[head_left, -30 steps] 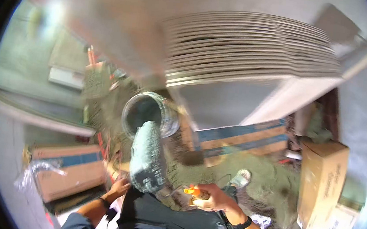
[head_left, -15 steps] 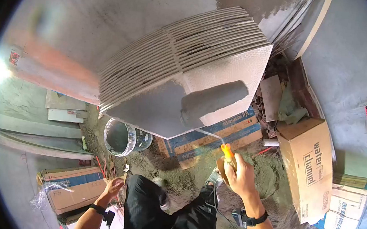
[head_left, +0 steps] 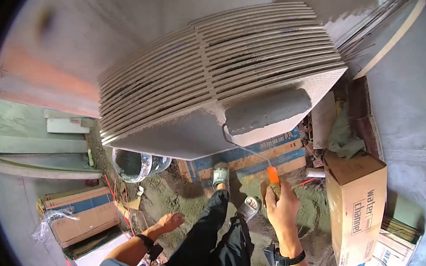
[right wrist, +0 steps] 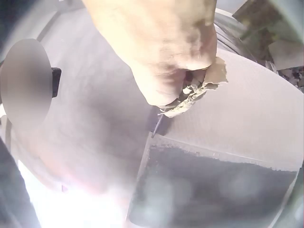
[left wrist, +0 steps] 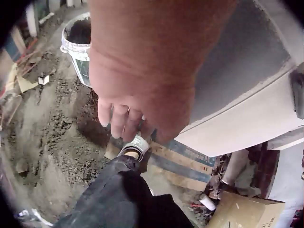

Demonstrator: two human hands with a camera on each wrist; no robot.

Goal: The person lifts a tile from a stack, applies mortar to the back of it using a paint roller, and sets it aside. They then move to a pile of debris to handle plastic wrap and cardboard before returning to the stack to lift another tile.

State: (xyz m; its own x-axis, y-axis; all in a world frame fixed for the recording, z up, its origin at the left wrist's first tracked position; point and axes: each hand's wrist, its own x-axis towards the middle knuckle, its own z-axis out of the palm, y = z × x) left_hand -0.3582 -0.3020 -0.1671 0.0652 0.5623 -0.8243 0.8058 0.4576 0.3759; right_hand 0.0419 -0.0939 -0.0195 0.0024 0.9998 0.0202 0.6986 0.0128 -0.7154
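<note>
In the head view my right hand (head_left: 282, 204) grips the orange handle (head_left: 273, 175) of a paint roller. The grey-loaded roller (head_left: 268, 110) lies against the right part of the front face of a stack of slabs (head_left: 198, 75); dark grey coating (head_left: 182, 130) covers the left part. In the right wrist view the curled right hand (right wrist: 166, 57) has torn, crusted wrapping (right wrist: 192, 97) round its grip, above the coated face (right wrist: 213, 185). My left hand (head_left: 168, 222) hangs loosely with nothing in it; its relaxed fingers show in the left wrist view too (left wrist: 137, 95).
A coated bucket (head_left: 138, 167) stands at the stack's lower left. Flattened cardboard (head_left: 267, 153) lies below the stack, and a tall carton (head_left: 356, 213) stands at right. More boxes (head_left: 85, 213) and plastic wrap are at left. Rough grey debris (head_left: 176, 198) covers the floor.
The roller has gone from over the bucket to the slab face, then slightly right and up. My left hand has moved right, away from the left boxes. One foot has stepped towards the stack.
</note>
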